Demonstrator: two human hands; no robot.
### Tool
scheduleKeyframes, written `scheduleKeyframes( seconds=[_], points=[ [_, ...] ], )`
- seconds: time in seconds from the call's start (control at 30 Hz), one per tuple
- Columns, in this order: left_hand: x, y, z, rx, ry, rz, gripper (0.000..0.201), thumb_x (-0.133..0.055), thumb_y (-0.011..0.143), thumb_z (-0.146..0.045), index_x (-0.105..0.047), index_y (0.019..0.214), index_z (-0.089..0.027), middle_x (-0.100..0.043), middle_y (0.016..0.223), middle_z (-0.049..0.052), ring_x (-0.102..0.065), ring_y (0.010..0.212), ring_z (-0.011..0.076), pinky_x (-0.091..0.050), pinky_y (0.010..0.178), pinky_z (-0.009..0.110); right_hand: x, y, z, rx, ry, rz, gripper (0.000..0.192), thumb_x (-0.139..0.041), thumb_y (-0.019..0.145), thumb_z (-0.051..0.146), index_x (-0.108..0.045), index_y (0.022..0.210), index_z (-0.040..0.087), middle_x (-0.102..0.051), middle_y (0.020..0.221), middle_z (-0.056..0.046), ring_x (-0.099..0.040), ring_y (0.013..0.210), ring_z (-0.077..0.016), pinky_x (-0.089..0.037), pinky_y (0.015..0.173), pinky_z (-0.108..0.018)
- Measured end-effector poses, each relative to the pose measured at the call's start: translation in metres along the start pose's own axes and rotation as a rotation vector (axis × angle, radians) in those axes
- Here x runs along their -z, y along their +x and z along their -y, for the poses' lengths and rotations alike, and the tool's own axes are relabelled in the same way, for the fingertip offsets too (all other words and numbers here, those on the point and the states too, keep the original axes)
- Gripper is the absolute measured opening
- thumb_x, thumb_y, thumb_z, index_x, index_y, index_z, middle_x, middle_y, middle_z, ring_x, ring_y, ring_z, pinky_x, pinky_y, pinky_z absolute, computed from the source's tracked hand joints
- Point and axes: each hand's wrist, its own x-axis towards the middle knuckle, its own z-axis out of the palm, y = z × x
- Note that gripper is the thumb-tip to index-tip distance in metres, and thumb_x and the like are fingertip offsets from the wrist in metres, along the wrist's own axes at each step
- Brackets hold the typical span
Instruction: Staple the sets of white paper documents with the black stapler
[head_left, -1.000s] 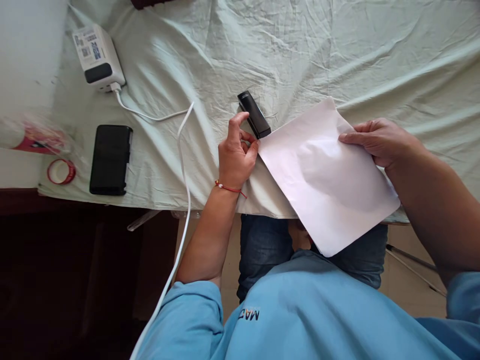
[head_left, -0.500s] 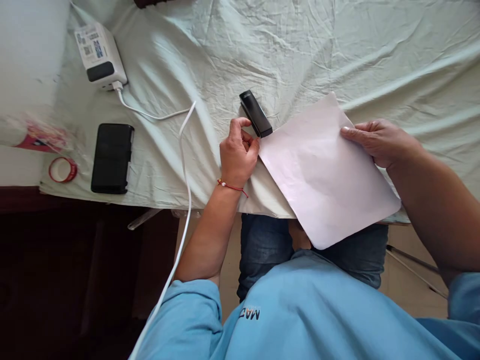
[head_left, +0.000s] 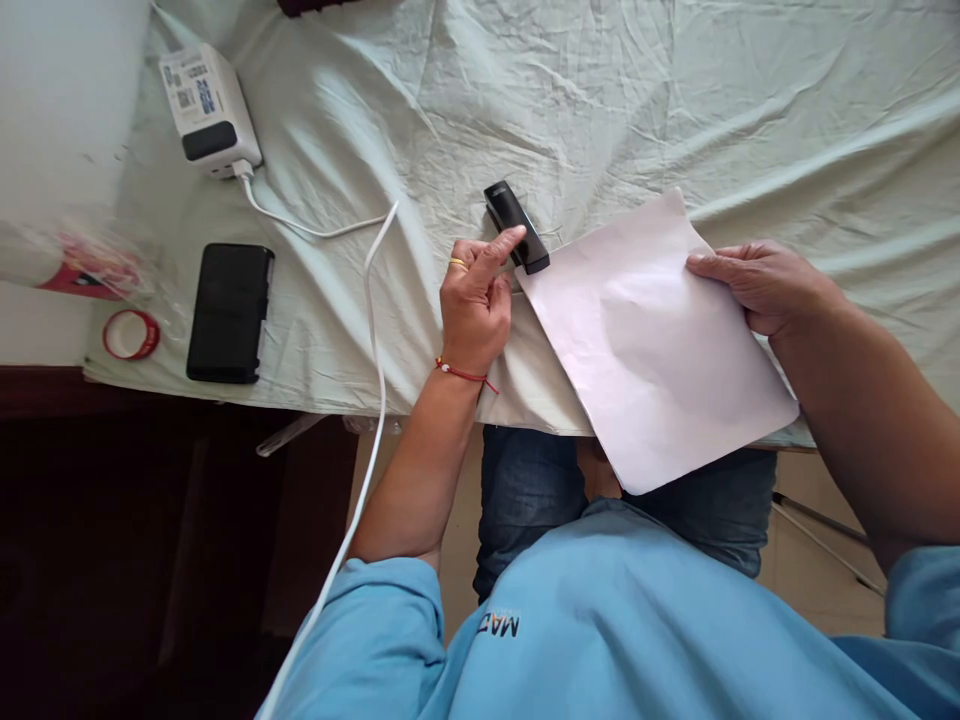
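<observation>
A black stapler (head_left: 513,212) lies at a slant on the cloth, its near end over the corner of a small stack of white paper (head_left: 660,350). My left hand (head_left: 478,300) is beside it, with the index finger stretched out over the stapler's top and seeming to touch it. The thumb and other fingers are bent, with nothing visible in them. On the far right edge of the paper, my right hand (head_left: 765,285) pinches the sheets, thumb on top and fingers underneath. The paper's lower corner hangs past the table edge above my lap.
A pale green cloth (head_left: 585,90) covers the table. To the left are a white power bank (head_left: 217,115), a black phone (head_left: 229,313), a red and white ring (head_left: 130,334) and a plastic-wrapped item (head_left: 90,265). A white cable (head_left: 375,330) runs past my left forearm.
My left index finger has straightened and moved from the stapler's near end onto its top. My right hand keeps its pinch on the paper, which has hardly moved.
</observation>
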Motion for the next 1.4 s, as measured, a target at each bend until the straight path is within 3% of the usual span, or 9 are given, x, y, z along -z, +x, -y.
scheduleKeyframes(
  seconds=[0.3, 0.57, 0.77, 0.9, 1.1, 1.2, 1.27, 1.33, 1.4],
  points=[
    [0.001, 0.0, 0.001, -0.016, 0.001, 0.021, 0.035, -0.06, 0.109, -0.03, -0.083, 0.134, -0.035, -0.069, 0.106, 0.004, -0.066, 0.098, 0.0188, -0.062, 0.099, 0.038, 0.003, 0.006, -0.003, 0.009, -0.006, 0.002, 0.02, -0.075, 0.1, 0.019, -0.082, 0.082, 0.017, -0.082, 0.075, -0.006, -0.074, 0.059, -0.0172, -0.063, 0.053, -0.026],
    [0.001, -0.004, -0.008, -0.015, 0.121, 0.073, 0.065, -0.054, 0.087, -0.001, -0.084, 0.135, -0.034, -0.077, 0.097, 0.002, -0.069, 0.089, 0.0187, -0.061, 0.09, 0.033, 0.007, 0.004, -0.009, 0.062, 0.026, 0.074, 0.016, -0.074, 0.102, 0.022, -0.085, 0.09, 0.02, -0.083, 0.079, -0.004, -0.075, 0.061, -0.0166, -0.063, 0.055, -0.024],
    [0.006, -0.002, -0.004, 0.019, -0.054, 0.098, 0.052, -0.061, 0.096, -0.013, -0.08, 0.14, -0.034, -0.074, 0.094, 0.001, -0.069, 0.083, 0.0167, -0.061, 0.086, 0.034, 0.019, -0.006, -0.03, 0.135, 0.026, 0.182, 0.01, -0.078, 0.097, 0.02, -0.087, 0.092, 0.022, -0.081, 0.076, -0.002, -0.072, 0.058, -0.0162, -0.06, 0.05, -0.023],
    [0.006, -0.001, -0.001, 0.043, -0.071, 0.091, 0.041, -0.065, 0.101, -0.028, -0.078, 0.139, -0.035, -0.073, 0.095, 0.002, -0.065, 0.077, 0.0153, -0.056, 0.074, 0.031, 0.031, -0.012, -0.048, 0.27, 0.127, 0.124, 0.008, -0.091, 0.087, 0.028, -0.09, 0.095, 0.026, -0.084, 0.084, -0.001, -0.074, 0.064, -0.0143, -0.062, 0.056, -0.021],
    [0.004, -0.001, 0.004, 0.101, -0.07, 0.046, 0.057, -0.07, 0.1, -0.034, -0.055, 0.155, -0.036, -0.075, 0.1, 0.002, -0.061, 0.071, 0.0125, -0.05, 0.067, 0.028, 0.048, -0.016, -0.047, 0.437, 0.122, 0.111, 0.024, -0.102, 0.076, 0.042, -0.091, 0.091, 0.026, -0.082, 0.084, 0.0, -0.07, 0.065, -0.0121, -0.061, 0.06, -0.022],
    [0.003, 0.0, 0.004, 0.109, -0.118, 0.007, 0.052, -0.072, 0.094, -0.028, -0.058, 0.143, -0.032, -0.074, 0.097, 0.001, -0.062, 0.072, 0.0119, -0.047, 0.064, 0.026, 0.063, -0.013, -0.041, 0.486, 0.051, 0.1, 0.035, -0.106, 0.071, 0.05, -0.092, 0.092, 0.025, -0.084, 0.086, -0.004, -0.071, 0.066, -0.0147, -0.06, 0.06, -0.027],
    [0.004, 0.002, 0.001, 0.129, -0.159, 0.0, 0.043, -0.073, 0.088, -0.022, -0.062, 0.129, -0.028, -0.074, 0.093, 0.0, -0.064, 0.073, 0.0117, -0.046, 0.064, 0.025, 0.067, -0.005, -0.04, 0.621, 0.153, 0.022, 0.043, -0.111, 0.061, 0.052, -0.092, 0.087, 0.023, -0.084, 0.085, -0.007, -0.07, 0.064, -0.0161, -0.058, 0.057, -0.03],
    [0.006, 0.003, -0.004, 0.148, -0.171, 0.022, 0.03, -0.071, 0.083, -0.017, -0.067, 0.111, -0.024, -0.074, 0.088, -0.001, -0.061, 0.069, 0.0109, -0.044, 0.064, 0.025, 0.058, 0.004, -0.041, 0.758, 0.312, -0.054, 0.042, -0.113, 0.059, 0.047, -0.092, 0.087, 0.024, -0.087, 0.092, -0.008, -0.073, 0.07, -0.0187, -0.06, 0.062, -0.034],
    [0.01, 0.005, -0.011, 0.148, -0.162, 0.082, 0.017, -0.069, 0.08, -0.014, -0.07, 0.095, -0.022, -0.072, 0.082, -0.001, -0.057, 0.065, 0.0106, -0.043, 0.064, 0.027, 0.038, 0.014, -0.041, 0.78, 0.397, -0.028, 0.042, -0.11, 0.065, 0.049, -0.091, 0.092, 0.023, -0.087, 0.098, -0.008, -0.076, 0.076, -0.0214, -0.064, 0.07, -0.038]
  ],
)
